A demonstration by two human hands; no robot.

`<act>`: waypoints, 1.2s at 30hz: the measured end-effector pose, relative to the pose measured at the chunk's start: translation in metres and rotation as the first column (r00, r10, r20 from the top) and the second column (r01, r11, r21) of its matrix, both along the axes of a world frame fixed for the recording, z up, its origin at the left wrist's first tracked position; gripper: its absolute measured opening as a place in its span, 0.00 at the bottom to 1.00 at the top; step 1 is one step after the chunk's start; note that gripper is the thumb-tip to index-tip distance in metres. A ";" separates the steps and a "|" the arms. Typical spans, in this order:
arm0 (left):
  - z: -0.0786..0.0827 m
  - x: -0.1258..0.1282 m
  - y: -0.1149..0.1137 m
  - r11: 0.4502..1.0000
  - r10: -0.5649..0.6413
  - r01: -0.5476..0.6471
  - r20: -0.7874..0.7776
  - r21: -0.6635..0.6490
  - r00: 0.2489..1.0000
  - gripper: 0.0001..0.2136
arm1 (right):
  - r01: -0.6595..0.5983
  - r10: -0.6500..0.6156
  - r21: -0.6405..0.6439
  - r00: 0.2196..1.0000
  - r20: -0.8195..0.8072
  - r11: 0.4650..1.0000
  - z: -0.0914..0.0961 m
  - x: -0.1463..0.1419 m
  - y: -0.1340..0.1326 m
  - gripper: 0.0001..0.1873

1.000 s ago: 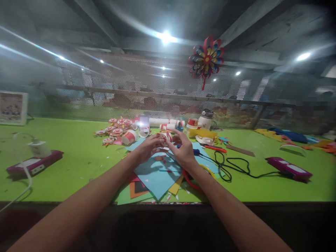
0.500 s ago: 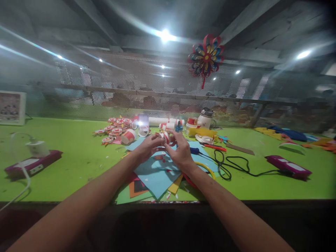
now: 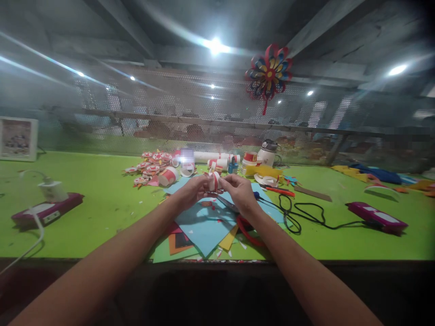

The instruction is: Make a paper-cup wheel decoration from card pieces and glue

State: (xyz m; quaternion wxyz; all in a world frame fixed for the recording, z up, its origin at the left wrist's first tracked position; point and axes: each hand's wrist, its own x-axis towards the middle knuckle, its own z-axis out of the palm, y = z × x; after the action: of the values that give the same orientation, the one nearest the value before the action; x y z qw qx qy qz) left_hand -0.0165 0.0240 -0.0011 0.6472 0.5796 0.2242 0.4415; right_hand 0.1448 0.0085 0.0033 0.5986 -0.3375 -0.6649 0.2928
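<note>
A small white-and-red piece, seemingly cut from a paper cup [image 3: 214, 181], is held up between my two hands over the blue paper. My left hand [image 3: 194, 191] is closed around its left side. The fingertips of my right hand [image 3: 242, 192] pinch its right edge. Under my right hand lie scissors [image 3: 248, 232] with a red handle; their blades point left and the hand partly covers them. Blue sheets [image 3: 202, 231] rest below, strewn with small red and white scraps. Behind my left hand a red-and-white paper cup [image 3: 168, 175] lies on its side.
Left of the cups is a pile of red-and-white paper pieces [image 3: 149, 168]. A white bottle [image 3: 267, 153] stands at the back. Purple power strips [image 3: 377, 218] flank the work area, with a black cord [image 3: 306, 213] looping on the right. A red-handled cutter [image 3: 280, 191] lies nearby.
My right hand has shifted from covering the piece to pinching its edge, so more of the piece shows. The view has swung slightly left.
</note>
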 end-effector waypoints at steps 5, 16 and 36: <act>0.000 0.001 0.000 0.999 -0.028 0.028 0.000 -0.024 1.000 0.14 | -0.048 0.048 -0.051 0.999 -0.011 0.998 0.003 0.001 -0.003 0.12; -0.001 0.002 0.003 1.000 0.016 -0.016 0.032 -0.021 0.999 0.12 | -0.144 0.141 -0.087 0.989 -0.038 0.986 0.001 0.005 0.002 0.14; 0.001 0.007 0.001 0.983 0.179 -0.183 -0.123 -0.027 0.976 0.15 | -0.271 0.242 -0.226 0.959 -0.145 0.936 -0.009 0.008 0.012 0.13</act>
State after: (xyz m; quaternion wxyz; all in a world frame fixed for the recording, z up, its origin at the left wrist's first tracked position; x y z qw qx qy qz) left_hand -0.0096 0.0249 0.0001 0.6004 0.5699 0.3231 0.4586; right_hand 0.1523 0.0202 -0.0058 0.5465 -0.3012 -0.6268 0.4666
